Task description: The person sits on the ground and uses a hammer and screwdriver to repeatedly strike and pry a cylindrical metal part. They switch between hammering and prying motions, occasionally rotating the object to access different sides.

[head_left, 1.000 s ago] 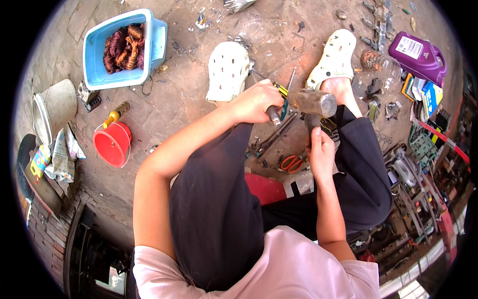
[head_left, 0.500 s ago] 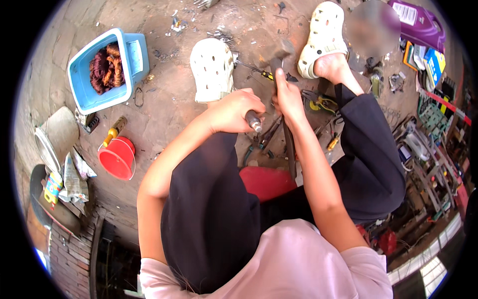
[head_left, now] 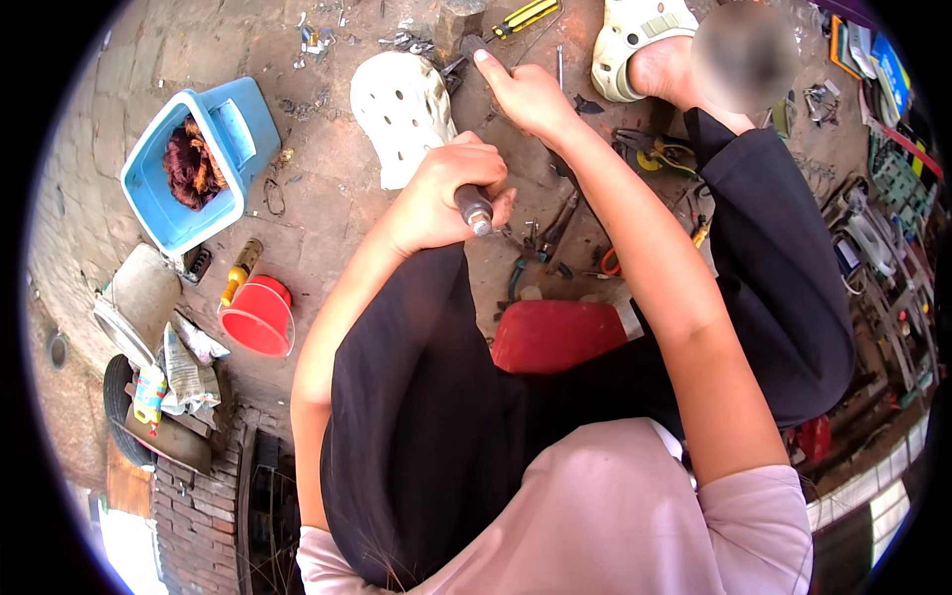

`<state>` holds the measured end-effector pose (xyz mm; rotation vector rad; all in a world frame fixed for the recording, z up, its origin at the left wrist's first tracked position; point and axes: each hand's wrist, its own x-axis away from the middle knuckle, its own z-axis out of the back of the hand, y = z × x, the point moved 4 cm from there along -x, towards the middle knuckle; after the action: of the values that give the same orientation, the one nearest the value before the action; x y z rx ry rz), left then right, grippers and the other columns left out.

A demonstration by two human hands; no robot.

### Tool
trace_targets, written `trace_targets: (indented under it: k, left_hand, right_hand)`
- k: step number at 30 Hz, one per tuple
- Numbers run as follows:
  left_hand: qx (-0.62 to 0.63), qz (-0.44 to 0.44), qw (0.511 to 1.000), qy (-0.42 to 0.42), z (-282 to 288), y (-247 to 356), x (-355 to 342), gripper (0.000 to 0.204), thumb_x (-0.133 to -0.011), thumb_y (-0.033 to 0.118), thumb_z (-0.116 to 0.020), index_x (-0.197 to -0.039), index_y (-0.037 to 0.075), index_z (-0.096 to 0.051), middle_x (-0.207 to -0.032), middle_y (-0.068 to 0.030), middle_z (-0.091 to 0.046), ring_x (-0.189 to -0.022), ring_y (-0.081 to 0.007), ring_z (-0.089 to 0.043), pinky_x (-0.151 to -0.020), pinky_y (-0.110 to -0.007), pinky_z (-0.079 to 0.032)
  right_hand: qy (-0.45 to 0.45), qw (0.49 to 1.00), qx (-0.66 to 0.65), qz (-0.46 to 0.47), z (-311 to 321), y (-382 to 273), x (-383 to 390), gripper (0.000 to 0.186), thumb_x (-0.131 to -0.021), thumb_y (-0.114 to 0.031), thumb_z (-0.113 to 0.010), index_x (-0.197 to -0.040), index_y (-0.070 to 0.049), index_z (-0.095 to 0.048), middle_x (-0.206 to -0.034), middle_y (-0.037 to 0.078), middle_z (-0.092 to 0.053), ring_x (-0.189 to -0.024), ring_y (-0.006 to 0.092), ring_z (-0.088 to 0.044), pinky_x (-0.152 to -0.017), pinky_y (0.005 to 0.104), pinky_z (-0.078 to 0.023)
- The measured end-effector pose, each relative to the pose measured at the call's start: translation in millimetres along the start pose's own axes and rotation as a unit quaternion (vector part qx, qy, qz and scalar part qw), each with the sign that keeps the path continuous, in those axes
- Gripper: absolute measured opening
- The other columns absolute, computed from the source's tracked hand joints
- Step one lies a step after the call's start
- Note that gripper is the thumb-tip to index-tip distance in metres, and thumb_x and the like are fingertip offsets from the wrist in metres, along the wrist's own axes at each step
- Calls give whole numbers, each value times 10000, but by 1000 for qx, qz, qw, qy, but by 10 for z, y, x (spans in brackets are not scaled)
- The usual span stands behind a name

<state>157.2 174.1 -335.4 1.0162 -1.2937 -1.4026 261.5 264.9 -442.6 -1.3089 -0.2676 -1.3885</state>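
My left hand is closed around a dark, round-handled tool whose bright metal end points toward me; its far end is hidden. Farther out, my right hand grips a hammer by its dark handle, thumb laid along it, the blocky head to the far left of the hand. Much of the handle is hidden under the hand. A white clog on my left foot lies just beyond my left hand. Yellow-and-black pliers rest on the ground right of my right forearm.
A red seat shows between my legs, with teal-handled pliers beyond it. At left stand a blue tub with dark reddish-brown strands and a red bucket. A yellow-and-black screwdriver lies at the far side. Metal scraps crowd the right.
My right hand has swung the hammer away from me and to the left. My left hand, still around the tool, has shifted slightly left. The whole view has tilted.
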Motion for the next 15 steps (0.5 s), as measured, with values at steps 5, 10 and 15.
trace_targets:
  k: [5, 10, 15]
  left_hand:
    - [-30, -6, 999, 11, 8, 14, -54, 322, -638, -66, -650, -574, 43, -353, -552, -69, -387, -528, -261, -399, -610, -335, -363]
    - [-47, 3, 999, -2, -41, -8, -110, 309, -643, 14, -686, -569, 62, -390, -549, -50, -430, -536, -231, -457, -621, -313, -364]
    - [-75, 5, 997, -20, -70, -27, -160, 306, -645, 20, -686, -570, 67, -393, -552, -50, -430, -545, -237, -464, -615, -326, -363]
  right_hand:
    - [-19, 996, -66, -52, -32, 74, 56, 818, -874, -646, -445, -791, 145, -638, -789, 336, -625, -878, 433, -644, -804, 450, -485]
    - [8, 998, -57, -32, -77, 204, 83, 802, -887, -624, -448, -779, 150, -626, -752, 316, -624, -816, 423, -648, -763, 442, -487]
    - [1, 991, -127, -53, -91, 275, 109, 768, -891, -604, -474, -711, 131, -607, -656, 246, -612, -664, 343, -642, -644, 420, -492]
